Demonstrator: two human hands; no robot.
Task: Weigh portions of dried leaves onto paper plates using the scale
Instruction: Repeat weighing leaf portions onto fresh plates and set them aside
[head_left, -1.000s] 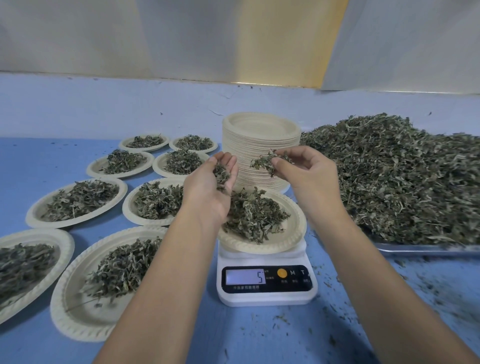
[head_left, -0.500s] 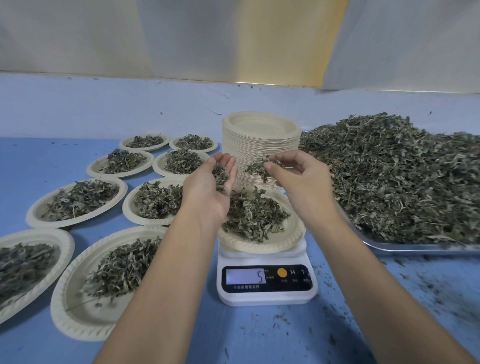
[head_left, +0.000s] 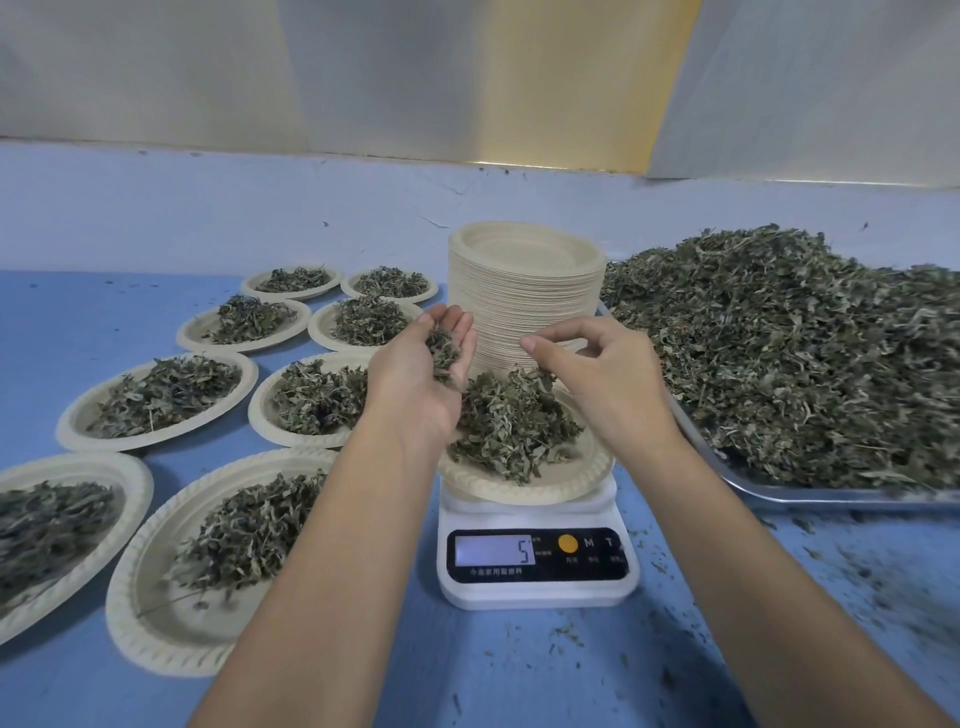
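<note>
Blue tabletop (head_left: 519, 675) bears round fluted paper plates (head_left: 130, 623).

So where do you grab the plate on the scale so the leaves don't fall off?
Take the plate by its bare rim, at the left and right edges together, coming in low from the sides. The rim sticks out past the scale top, so there is likely room underneath. The leaves are heaped in the middle, so keep it level.
</note>
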